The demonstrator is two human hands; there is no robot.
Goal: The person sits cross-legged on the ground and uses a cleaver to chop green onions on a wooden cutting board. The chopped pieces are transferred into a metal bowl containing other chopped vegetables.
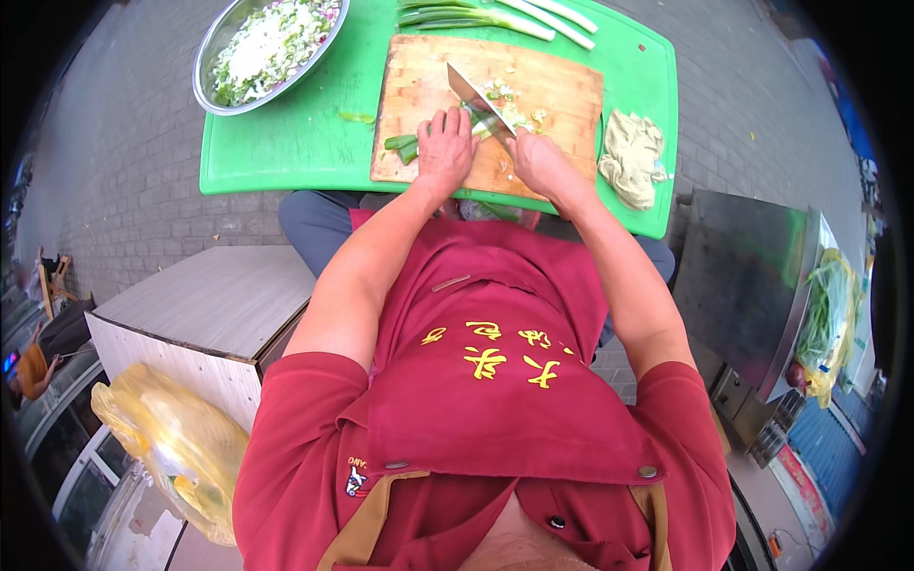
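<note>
On a wooden cutting board [493,46], my left hand [448,145] lies over a bunch of green onion stalks [401,146], pinning it down with its fingertips. Dark green leaf ends stick out to the left of that hand; paler stalks [485,128] show between it and the blade. A wide kitchen knife [477,94] is gripped by its handle in my right hand [537,158]. Its blade slants up and to the left, crossing the stalks just right of my left fingers. Chopped green onion bits [510,107] lie along the blade's right side.
A metal bowl [202,68] of chopped vegetables stands at the table's upper left. Whole green onions [485,18] lie beyond the board. To its right is a crumpled cloth [632,157]. The green table [285,157] ends near my lap. A cabinet [207,300] stands left, a metal unit [742,285] right.
</note>
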